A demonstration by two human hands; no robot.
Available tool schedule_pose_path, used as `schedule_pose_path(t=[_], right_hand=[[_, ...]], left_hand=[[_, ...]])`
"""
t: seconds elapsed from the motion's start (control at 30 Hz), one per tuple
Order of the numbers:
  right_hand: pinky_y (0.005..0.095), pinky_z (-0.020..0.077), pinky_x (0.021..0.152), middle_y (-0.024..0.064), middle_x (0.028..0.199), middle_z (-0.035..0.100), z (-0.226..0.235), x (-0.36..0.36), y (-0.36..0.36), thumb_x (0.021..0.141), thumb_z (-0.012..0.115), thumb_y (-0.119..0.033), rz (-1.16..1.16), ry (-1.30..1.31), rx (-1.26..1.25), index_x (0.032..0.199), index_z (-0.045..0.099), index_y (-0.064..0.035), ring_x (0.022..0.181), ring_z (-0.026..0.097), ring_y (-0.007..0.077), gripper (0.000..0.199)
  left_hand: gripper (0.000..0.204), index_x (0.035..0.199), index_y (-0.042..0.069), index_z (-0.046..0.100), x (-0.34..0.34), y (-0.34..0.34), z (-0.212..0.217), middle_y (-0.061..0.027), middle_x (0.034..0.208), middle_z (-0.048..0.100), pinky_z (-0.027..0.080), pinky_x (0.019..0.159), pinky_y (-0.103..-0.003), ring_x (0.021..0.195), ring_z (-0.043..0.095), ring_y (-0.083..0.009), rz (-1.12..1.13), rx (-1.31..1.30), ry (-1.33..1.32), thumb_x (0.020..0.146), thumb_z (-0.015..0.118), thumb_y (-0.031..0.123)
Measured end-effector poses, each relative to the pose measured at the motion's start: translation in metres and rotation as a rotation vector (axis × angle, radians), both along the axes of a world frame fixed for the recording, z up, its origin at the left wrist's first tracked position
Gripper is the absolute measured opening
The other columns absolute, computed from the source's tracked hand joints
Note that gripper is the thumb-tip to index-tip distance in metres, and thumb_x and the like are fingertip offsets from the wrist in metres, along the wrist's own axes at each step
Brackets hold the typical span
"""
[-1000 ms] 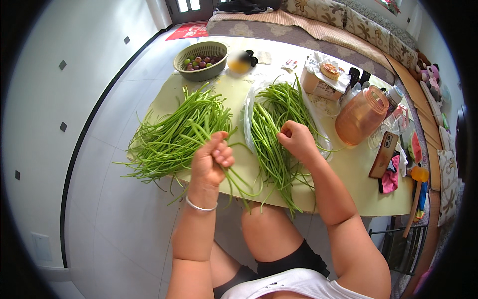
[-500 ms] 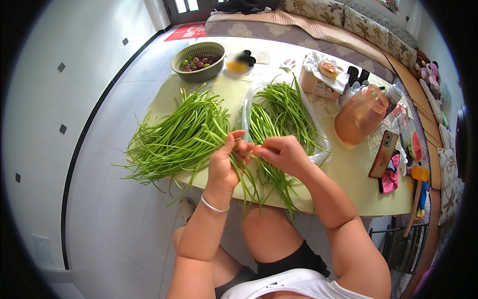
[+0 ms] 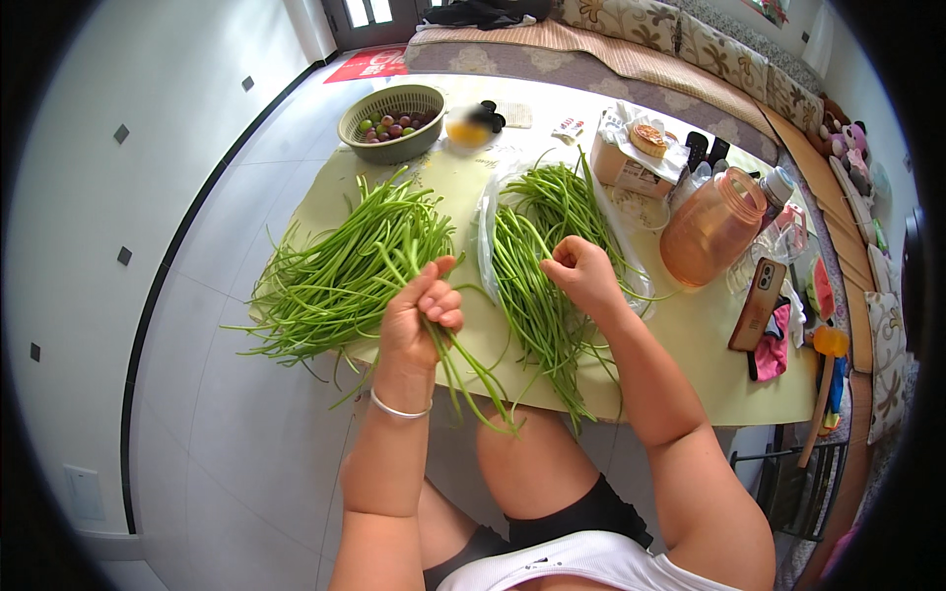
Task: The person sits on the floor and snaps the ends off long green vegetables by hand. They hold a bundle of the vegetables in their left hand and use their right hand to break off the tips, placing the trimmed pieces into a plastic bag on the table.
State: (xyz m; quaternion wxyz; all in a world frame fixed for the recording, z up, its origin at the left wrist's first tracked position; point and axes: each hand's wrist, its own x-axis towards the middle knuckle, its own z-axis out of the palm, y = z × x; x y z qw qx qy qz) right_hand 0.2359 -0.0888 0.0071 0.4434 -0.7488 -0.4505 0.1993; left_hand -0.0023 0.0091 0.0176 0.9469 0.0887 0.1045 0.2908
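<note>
My left hand is closed around several long green vegetable stems, whose lower ends hang past the table's near edge. Just behind it and to the left spreads a large heap of loose green stems. My right hand is pinched over a second pile of stems, its thumb and fingertips meeting at the end of one thin stem. That second pile lies partly on a clear plastic bag, with some ends drooping over the near edge.
On the pale yellow table stand a basket of grapes, a box with a round pastry on top, an orange-tinted jar and a phone leaning on pink cloth. A patterned sofa runs behind.
My hands have moved apart. The left, with its stems, shifted left and slightly down; the right drew away to the right and up over the pile on the bag.
</note>
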Motion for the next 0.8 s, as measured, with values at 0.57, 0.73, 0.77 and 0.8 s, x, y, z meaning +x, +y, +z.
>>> schedule_pose_path(t=[0.57,0.73,0.77,0.8], right_hand=[[0.0342,0.0483,0.056,0.0074,0.069,0.061,0.037,-0.061,-0.024,0.081,0.073,-0.023,0.488,-0.175,0.158,0.087,0.059,-0.0080,0.060,0.061,0.0235,0.021],[0.0367,0.0464,0.053,0.0093,0.066,0.061,0.026,-0.045,-0.014,0.084,0.070,-0.032,0.130,-0.288,0.121,0.079,0.060,-0.0055,0.057,0.059,0.0276,0.029],[0.0381,0.0475,0.057,0.0097,0.071,0.063,0.025,-0.039,-0.011,0.084,0.070,-0.035,0.084,-0.355,0.043,0.079,0.060,-0.0052,0.063,0.061,0.0284,0.032],[0.0395,0.0486,0.061,0.0101,0.075,0.065,0.021,-0.032,-0.010,0.083,0.070,-0.038,0.030,-0.425,-0.042,0.079,0.060,-0.0049,0.069,0.063,0.0292,0.035]], left_hand=[[0.038,0.128,0.000,0.050,0.030,-0.023,-0.009,-0.0067,0.087,0.063,0.051,0.084,-0.036,0.090,0.062,-0.0210,0.098,0.217,0.014,0.098,0.053,0.023],[0.031,0.115,-0.005,0.054,0.002,0.000,0.005,0.0004,0.070,0.039,0.043,0.054,-0.023,0.062,0.041,-0.0090,0.131,-0.020,-0.218,0.098,0.054,0.021],[0.032,0.116,-0.006,0.053,-0.008,0.003,0.013,0.0004,0.069,0.039,0.043,0.053,-0.023,0.062,0.041,-0.0088,0.129,-0.025,-0.293,0.098,0.053,0.020],[0.032,0.116,-0.007,0.053,-0.013,0.007,0.017,0.0004,0.069,0.038,0.043,0.053,-0.022,0.062,0.041,-0.0087,0.118,-0.036,-0.372,0.099,0.052,0.020]])
